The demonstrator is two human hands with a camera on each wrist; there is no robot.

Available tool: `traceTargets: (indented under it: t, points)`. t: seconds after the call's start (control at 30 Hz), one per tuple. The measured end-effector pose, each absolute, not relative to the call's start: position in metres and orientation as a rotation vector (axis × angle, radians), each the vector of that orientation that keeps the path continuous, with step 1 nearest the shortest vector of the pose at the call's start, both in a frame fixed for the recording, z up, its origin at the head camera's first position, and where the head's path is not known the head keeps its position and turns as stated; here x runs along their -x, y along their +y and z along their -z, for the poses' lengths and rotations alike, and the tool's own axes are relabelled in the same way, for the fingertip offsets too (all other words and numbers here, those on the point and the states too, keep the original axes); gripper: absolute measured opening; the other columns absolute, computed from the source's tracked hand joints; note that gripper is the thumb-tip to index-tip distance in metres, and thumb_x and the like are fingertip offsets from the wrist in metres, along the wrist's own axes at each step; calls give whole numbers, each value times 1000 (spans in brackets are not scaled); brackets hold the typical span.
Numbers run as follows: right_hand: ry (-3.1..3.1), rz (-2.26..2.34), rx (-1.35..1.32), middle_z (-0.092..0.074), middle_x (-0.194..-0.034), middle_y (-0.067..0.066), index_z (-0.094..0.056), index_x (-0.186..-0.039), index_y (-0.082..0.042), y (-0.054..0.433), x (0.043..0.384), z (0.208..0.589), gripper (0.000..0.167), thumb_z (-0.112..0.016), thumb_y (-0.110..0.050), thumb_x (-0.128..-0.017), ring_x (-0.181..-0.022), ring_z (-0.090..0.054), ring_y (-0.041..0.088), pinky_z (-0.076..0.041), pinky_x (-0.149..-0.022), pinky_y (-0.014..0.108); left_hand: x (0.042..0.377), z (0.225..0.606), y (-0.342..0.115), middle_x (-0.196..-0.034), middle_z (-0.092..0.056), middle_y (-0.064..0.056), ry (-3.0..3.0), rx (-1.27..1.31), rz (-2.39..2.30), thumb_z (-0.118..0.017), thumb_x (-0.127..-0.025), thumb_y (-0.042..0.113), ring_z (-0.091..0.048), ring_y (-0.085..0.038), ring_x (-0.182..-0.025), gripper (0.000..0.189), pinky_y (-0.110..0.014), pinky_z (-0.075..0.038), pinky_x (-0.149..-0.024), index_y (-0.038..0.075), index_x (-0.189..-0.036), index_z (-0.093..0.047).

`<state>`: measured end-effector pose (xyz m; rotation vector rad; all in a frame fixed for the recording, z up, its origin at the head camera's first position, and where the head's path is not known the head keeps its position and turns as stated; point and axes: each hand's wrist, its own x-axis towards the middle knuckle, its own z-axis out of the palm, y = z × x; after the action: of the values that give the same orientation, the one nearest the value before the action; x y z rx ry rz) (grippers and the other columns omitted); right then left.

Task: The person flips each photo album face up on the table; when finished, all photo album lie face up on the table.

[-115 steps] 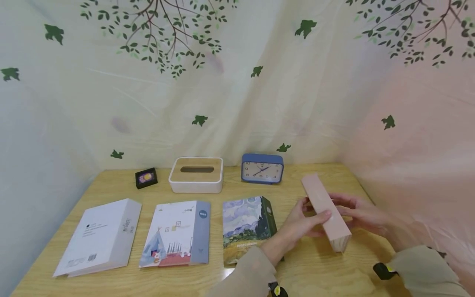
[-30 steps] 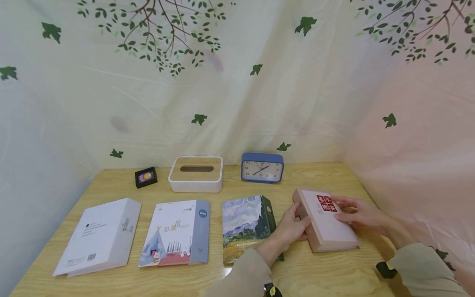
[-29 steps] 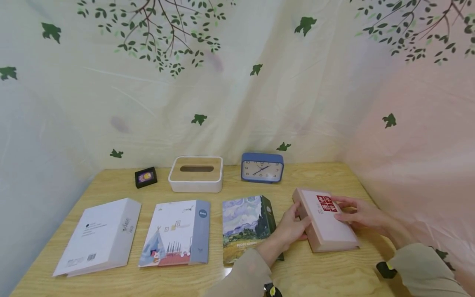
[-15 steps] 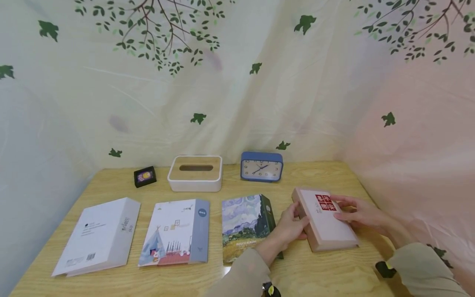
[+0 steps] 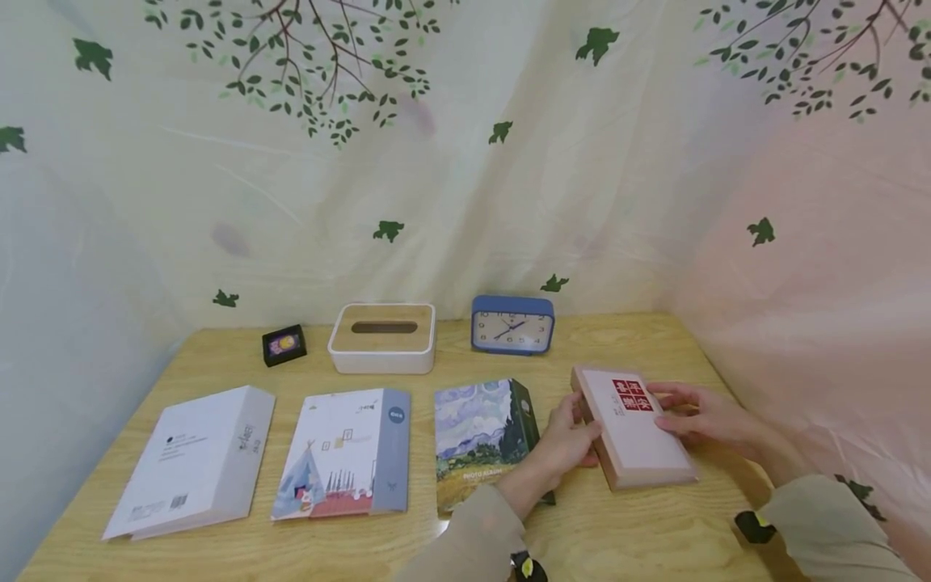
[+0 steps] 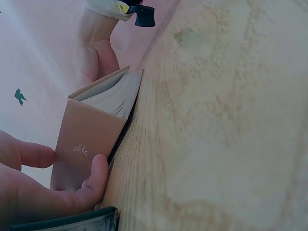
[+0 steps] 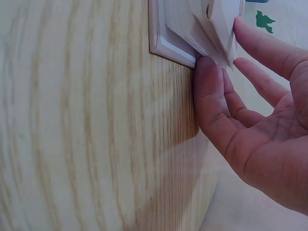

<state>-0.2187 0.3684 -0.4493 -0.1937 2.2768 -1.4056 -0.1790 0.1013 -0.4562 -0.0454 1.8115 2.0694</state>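
Observation:
A thick pink photo album (image 5: 643, 440) with a red block of characters on its cover lies on the right part of the table. At its spine, my left hand (image 5: 560, 444) holds the near-left side, thumb by the cover's edge. My right hand (image 5: 709, 416) grips the opposite side, thumb on the cover's edge. The left wrist view shows fingertips against the tan spine (image 6: 79, 130), which carries a small white mark. Loose pages (image 7: 187, 24) fan slightly between the covers in the right wrist view, with my fingers right at them.
Left of the pink album lie a painted-landscape photo album (image 5: 473, 444), a white and blue album (image 5: 342, 453) and a white album (image 5: 189, 465). Behind stand a blue clock (image 5: 512, 325), a tissue box (image 5: 381, 339) and a small black box (image 5: 284, 345). A curtain (image 5: 465, 162) hangs behind the table (image 5: 582, 533).
The pink album, earlier held up with its spine uppermost, now lies cover up. In the last half second it has shifted slightly left between both hands.

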Motion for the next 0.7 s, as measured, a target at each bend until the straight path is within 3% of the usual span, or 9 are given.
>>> traceTargets:
  t: [0.5, 0.7]
  points:
    - [2330, 1357, 154, -49, -131, 23, -39, -151, 4, 370, 219, 450, 71, -74, -20, -94, -96, -57, 23, -56, -69, 34, 181, 456, 95, -127, -53, -8, 1800, 18, -2067, -60, -99, 3, -65, -26, -93, 55, -46, -60, -69, 10, -149, -41]
    - [2336, 1346, 172, -49, -133, 24, -37, -151, 6, 370, 218, 449, 72, -74, -18, -94, -98, -56, 24, -57, -69, 34, 181, 456, 93, -116, -58, -5, 1829, 5, -2062, -62, -99, 5, -67, -25, -82, 55, -42, -58, -61, 11, -149, -40]
